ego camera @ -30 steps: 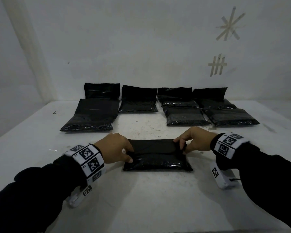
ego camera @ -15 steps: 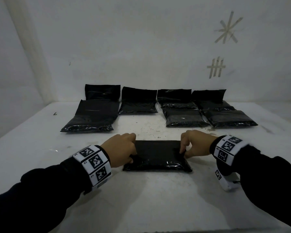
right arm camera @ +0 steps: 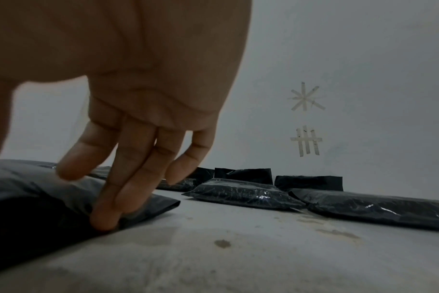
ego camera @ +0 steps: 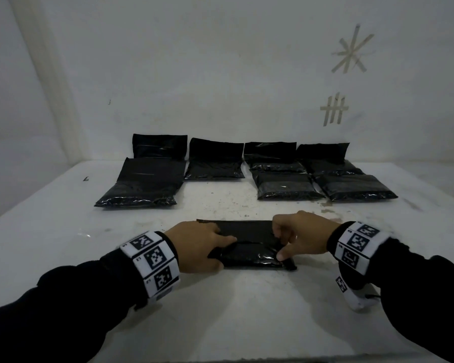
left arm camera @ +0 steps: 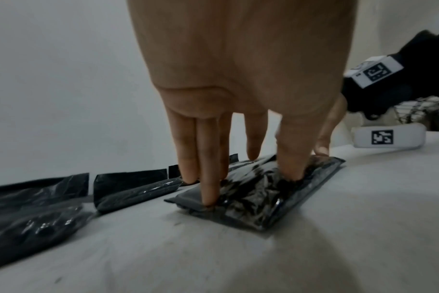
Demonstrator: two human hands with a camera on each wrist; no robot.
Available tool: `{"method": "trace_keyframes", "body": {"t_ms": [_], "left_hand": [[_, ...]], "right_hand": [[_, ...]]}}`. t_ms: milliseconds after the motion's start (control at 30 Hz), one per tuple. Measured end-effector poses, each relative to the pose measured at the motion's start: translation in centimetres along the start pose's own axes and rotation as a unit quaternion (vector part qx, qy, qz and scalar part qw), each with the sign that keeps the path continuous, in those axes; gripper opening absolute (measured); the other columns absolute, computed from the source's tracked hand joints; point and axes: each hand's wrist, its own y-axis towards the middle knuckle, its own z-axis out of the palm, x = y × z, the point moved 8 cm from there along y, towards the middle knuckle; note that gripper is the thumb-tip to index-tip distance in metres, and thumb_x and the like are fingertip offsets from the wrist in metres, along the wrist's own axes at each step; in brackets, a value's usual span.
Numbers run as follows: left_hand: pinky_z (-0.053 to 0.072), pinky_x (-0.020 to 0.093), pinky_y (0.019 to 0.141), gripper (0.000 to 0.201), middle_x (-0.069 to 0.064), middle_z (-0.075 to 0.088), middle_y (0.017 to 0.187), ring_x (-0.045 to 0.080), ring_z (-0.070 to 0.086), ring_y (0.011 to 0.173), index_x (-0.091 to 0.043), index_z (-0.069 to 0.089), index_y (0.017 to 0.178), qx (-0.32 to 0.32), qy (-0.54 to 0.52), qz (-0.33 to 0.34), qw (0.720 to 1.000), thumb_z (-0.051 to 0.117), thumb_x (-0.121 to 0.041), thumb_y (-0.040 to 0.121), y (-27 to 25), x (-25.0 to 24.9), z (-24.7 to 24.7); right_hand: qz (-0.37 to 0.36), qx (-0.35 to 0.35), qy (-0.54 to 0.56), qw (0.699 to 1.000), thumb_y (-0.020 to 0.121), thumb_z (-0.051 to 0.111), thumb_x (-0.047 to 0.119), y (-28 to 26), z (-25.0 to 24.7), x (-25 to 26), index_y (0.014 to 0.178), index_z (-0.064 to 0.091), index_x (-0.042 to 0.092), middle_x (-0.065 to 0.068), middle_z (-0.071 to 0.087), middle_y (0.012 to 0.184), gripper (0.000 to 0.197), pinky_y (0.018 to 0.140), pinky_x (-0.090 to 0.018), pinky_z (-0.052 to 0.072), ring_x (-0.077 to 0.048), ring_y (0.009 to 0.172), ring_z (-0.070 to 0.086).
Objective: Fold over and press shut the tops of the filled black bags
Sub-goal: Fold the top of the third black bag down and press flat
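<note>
A filled black bag (ego camera: 252,254) lies crosswise on the white table (ego camera: 220,315) just in front of me, its top flap folded over onto the body. My left hand (ego camera: 199,244) covers its left end. In the left wrist view the fingers (left arm camera: 208,178) are straight and press down on the crinkled bag (left arm camera: 253,198), and so does the thumb. My right hand (ego camera: 279,244) is on the right end. There the fingertips (right arm camera: 105,216) press the folded plastic (right arm camera: 25,194) down, with the thumb held apart from them.
Several more black bags lie along the back wall. A long unfolded one (ego camera: 142,184) is at the left. Two flat folded ones (ego camera: 286,189) (ego camera: 357,191) lie at the right. Others behind them (ego camera: 215,161) stand with their tops up against the wall. Tape marks (ego camera: 334,110) are stuck on the wall.
Both hands have brought the bag's top flap over toward me onto the body. They have gone from holding its ends to pressing down on it.
</note>
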Motion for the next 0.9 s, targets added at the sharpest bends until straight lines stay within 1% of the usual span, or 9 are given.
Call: {"method": "trace_keyframes", "body": {"t_ms": [100,200,267,400,467,600,667,767,900], "left_hand": [[0.043,0.038,0.096,0.059,0.006,0.028,0.151,0.029,0.048,0.123,-0.036,0.015,0.149,0.016,0.049,0.001,0.999,0.038,-0.048,0.096,0.5,-0.6,0.4],[0.043,0.041,0.099,0.057,0.010,0.029,0.151,0.030,0.044,0.128,-0.034,0.018,0.149,0.034,0.067,-0.005,0.997,0.040,-0.044,0.097,0.9,-0.6,0.5],[0.042,0.042,0.101,0.056,0.011,0.029,0.152,0.030,0.041,0.131,-0.033,0.020,0.149,0.042,0.070,-0.012,0.997,0.041,-0.042,0.098,1.2,-0.6,0.2],[0.045,0.040,0.097,0.054,0.012,0.043,0.142,0.029,0.048,0.124,-0.029,0.028,0.147,0.032,0.071,-0.021,0.997,0.046,-0.038,0.097,2.7,-0.8,-0.8],[0.045,0.041,0.097,0.054,0.013,0.044,0.141,0.030,0.048,0.124,-0.028,0.030,0.146,0.029,0.071,-0.029,0.997,0.047,-0.037,0.096,3.3,-0.8,-1.1],[0.044,0.041,0.099,0.053,0.013,0.042,0.143,0.029,0.046,0.126,-0.027,0.031,0.146,0.031,0.061,-0.044,0.997,0.048,-0.035,0.096,3.9,-0.6,-1.0],[0.044,0.041,0.099,0.054,0.013,0.041,0.144,0.030,0.047,0.126,-0.026,0.028,0.147,0.028,0.057,-0.044,0.997,0.046,-0.035,0.097,3.9,-0.6,-0.8],[0.042,0.040,0.102,0.056,0.012,0.035,0.148,0.029,0.044,0.129,-0.028,0.023,0.149,0.023,0.037,-0.042,0.998,0.044,-0.037,0.098,3.5,-0.3,-0.4],[0.041,0.040,0.104,0.056,0.011,0.029,0.152,0.029,0.043,0.130,-0.030,0.020,0.149,0.024,0.033,-0.035,0.999,0.041,-0.040,0.098,3.0,-0.4,-0.4]], "right_hand": [[-0.019,0.010,-0.037,0.999,0.082,0.068,0.040,-0.4,0.4,0.7,0.119,0.053,0.034,0.006,0.064,0.106,0.040,0.086,-0.027,0.048,-0.013,0.096,0.060],[-0.032,0.007,-0.082,0.996,0.087,0.062,0.040,-0.3,0.4,1.0,0.130,0.052,0.034,0.006,0.064,0.115,0.044,0.088,-0.024,0.044,-0.012,0.103,0.058],[-0.035,0.000,-0.107,0.994,0.088,0.060,0.040,-0.1,0.1,1.2,0.132,0.053,0.033,0.006,0.061,0.116,0.044,0.088,-0.025,0.040,-0.013,0.109,0.053],[-0.035,-0.026,-0.186,0.982,0.087,0.062,0.040,0.8,-1.0,1.6,0.130,0.055,0.031,0.003,0.038,0.107,0.044,0.091,-0.029,0.036,-0.016,0.111,0.037],[-0.031,-0.026,-0.203,0.978,0.087,0.063,0.036,1.3,-1.1,1.6,0.129,0.056,0.026,0.001,0.040,0.115,0.043,0.094,-0.031,0.035,-0.017,0.114,0.036],[-0.011,0.004,-0.172,0.985,0.091,0.059,0.022,1.8,-0.3,1.3,0.128,0.058,0.015,-0.003,0.048,0.125,0.038,0.096,-0.035,0.042,-0.023,0.117,0.047],[-0.005,0.007,-0.158,0.987,0.092,0.056,0.017,1.6,0.0,1.1,0.130,0.056,0.014,-0.005,0.050,0.127,0.038,0.098,-0.036,0.042,-0.024,0.118,0.049],[-0.005,-0.012,-0.114,0.993,0.091,0.056,0.012,1.2,-0.1,1.2,0.136,0.046,0.021,-0.004,0.050,0.131,0.047,0.100,-0.036,0.041,-0.024,0.121,0.048],[-0.025,-0.014,-0.124,0.992,0.093,0.051,0.010,0.9,0.3,1.6,0.139,0.040,0.030,-0.005,0.047,0.127,0.052,0.094,-0.034,0.043,-0.027,0.115,0.050]]}}
